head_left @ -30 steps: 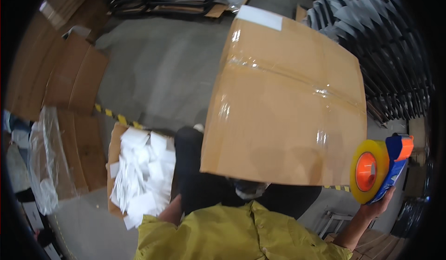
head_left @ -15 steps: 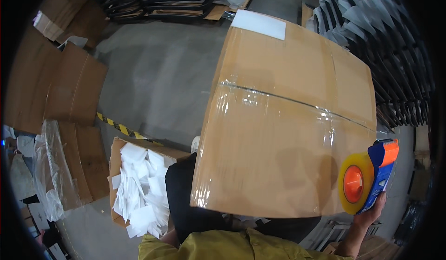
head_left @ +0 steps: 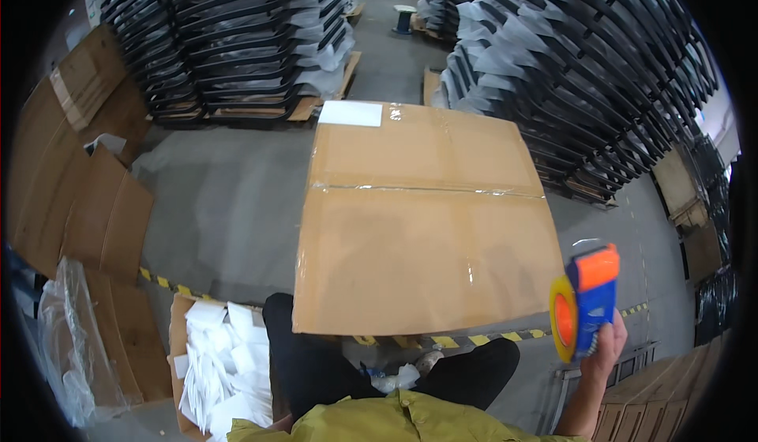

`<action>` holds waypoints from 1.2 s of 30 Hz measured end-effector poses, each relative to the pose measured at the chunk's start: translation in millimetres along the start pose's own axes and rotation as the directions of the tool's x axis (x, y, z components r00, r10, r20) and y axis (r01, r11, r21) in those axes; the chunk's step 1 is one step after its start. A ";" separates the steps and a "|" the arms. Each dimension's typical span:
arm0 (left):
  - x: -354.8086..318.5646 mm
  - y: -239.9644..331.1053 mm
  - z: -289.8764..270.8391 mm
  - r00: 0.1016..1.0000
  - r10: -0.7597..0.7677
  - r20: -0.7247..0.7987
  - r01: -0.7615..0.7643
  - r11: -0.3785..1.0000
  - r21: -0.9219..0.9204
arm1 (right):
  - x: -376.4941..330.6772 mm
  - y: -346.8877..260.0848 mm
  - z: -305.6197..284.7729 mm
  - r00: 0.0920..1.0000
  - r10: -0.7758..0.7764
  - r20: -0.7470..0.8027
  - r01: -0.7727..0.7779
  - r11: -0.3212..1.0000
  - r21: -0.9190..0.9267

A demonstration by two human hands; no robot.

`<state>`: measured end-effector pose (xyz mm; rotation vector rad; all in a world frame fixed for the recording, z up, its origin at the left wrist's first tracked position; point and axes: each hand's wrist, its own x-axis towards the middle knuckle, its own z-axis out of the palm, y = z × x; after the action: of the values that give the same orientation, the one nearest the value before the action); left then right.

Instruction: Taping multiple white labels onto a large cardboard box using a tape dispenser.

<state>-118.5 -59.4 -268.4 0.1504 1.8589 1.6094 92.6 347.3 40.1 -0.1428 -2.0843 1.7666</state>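
In my right hand point(head_left: 606, 343) is a tape dispenser point(head_left: 594, 296), with a blue body, orange parts and a yellowish roll of tape. My fingers are closed round its lower end, at the right side of a large cardboard box point(head_left: 410, 260). The box is in front of my knees, its centre seam and edges covered with shiny clear tape. A white sheet point(head_left: 350, 113) lies on its far left corner. My left hand is out of sight; only a sliver of the left arm shows by my yellow-green shirt, beside an open carton point(head_left: 175, 339) full of white foam sheets point(head_left: 221, 363).
Tall stacks of black curved frames point(head_left: 229, 47) with white wrapping stand on pallets at the far left, and more frames point(head_left: 545, 63) at the far right. Large cardboard pieces point(head_left: 103, 213) and clear plastic film point(head_left: 75, 339) line the left. Brown cartons point(head_left: 671, 394) sit at lower right.
My view has tilted up, showing more of the stacks behind. The tape dispenser, still in my right hand, has turned and appears lower beside the box's right edge.
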 end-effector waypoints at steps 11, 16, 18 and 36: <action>83.5 -6.0 -40.9 0.995 -0.097 0.025 0.094 0.989 0.111 | 105.5 63.9 96.0 0.947 -0.075 0.313 0.289 0.628 -0.722; 46.2 -33.9 -48.8 0.980 -0.200 -0.021 0.201 0.971 0.131 | 100.9 69.7 104.7 0.880 -0.090 0.466 0.452 0.455 -0.767; -10.2 -77.6 -39.0 0.940 -0.333 -0.070 0.337 0.939 0.062 | 110.1 92.8 109.7 0.871 -0.011 0.491 0.444 0.448 -0.776; -341.6 -103.2 -35.3 0.675 0.259 -0.691 0.472 0.568 0.674 | -56.3 29.5 34.3 0.991 -0.067 0.112 0.104 0.924 -0.368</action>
<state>159.9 -281.2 -224.7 -0.2973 3.0954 0.5067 126.3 302.8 -5.7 -0.0706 -2.4409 1.3334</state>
